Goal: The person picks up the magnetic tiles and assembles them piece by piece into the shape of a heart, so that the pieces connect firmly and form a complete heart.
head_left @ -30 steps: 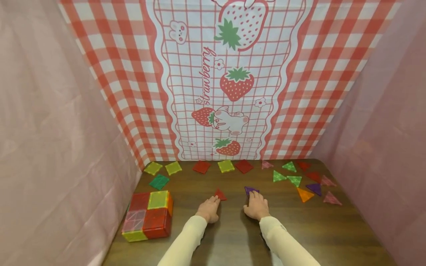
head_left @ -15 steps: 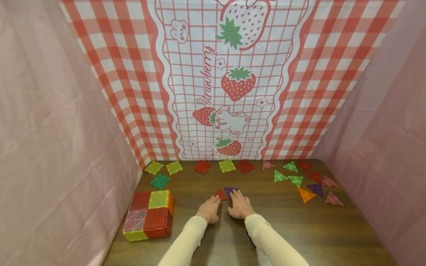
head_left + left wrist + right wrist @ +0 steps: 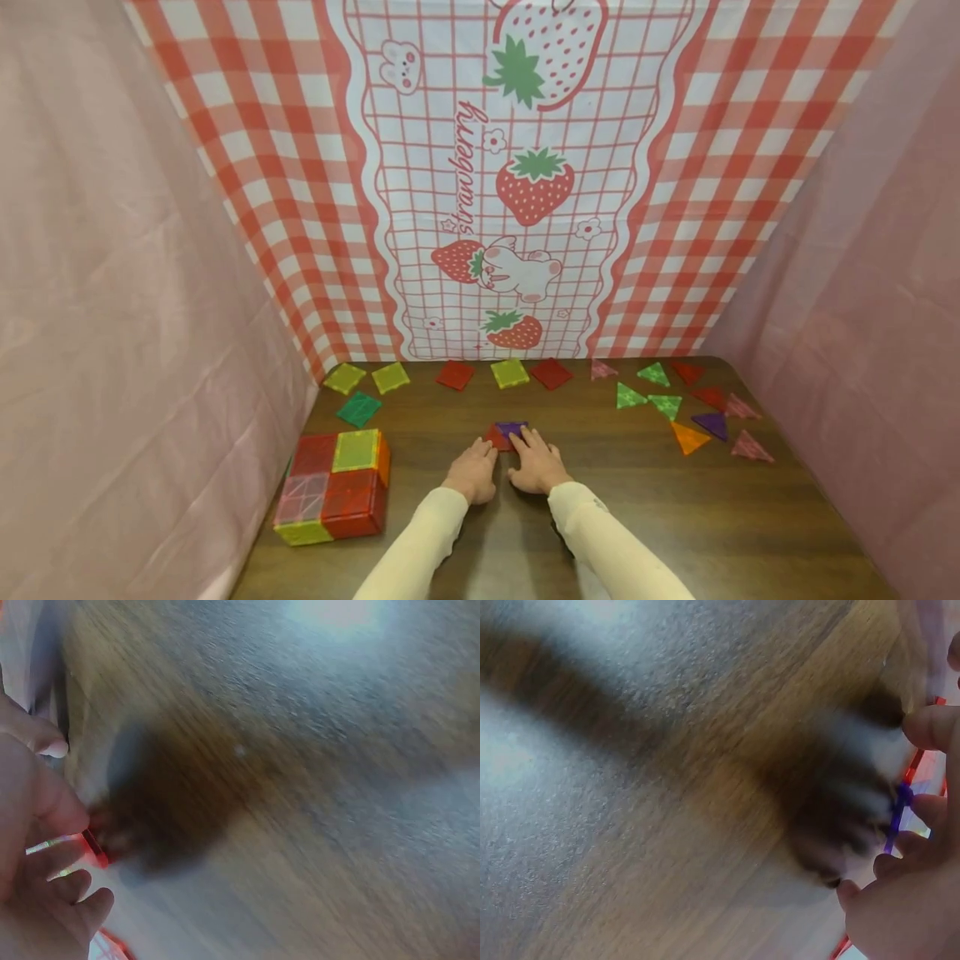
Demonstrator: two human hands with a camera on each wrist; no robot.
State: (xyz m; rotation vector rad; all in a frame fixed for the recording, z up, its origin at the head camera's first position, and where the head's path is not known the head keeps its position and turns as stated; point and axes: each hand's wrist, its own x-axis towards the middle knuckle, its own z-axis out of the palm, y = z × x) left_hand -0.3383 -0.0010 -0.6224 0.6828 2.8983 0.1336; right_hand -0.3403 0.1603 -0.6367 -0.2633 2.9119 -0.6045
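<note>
At the middle of the table, a red triangular magnetic tile [image 3: 495, 437] and a purple triangular magnetic tile [image 3: 513, 428] lie flat, edge against edge. My left hand [image 3: 472, 472] touches the near left part of the red tile with its fingertips. On the purple tile's near right side rest the fingers of my right hand [image 3: 537, 465], which partly cover it. In the left wrist view, a red tile edge [image 3: 94, 849] shows by the fingertips. The right wrist view has a purple tile edge [image 3: 895, 817] beneath the fingers, with red just beyond it.
A block built of coloured tiles [image 3: 330, 487] stands at the left. Square tiles, among them a yellow one [image 3: 510, 373] and a green one [image 3: 359, 409], lie along the back and left. Several triangles, one orange [image 3: 689, 437], are scattered at the right. A checked cloth [image 3: 525, 275] hangs behind.
My right hand has slid the purple triangle leftward over the table until it meets the red one. The left hand has stayed at the red triangle.
</note>
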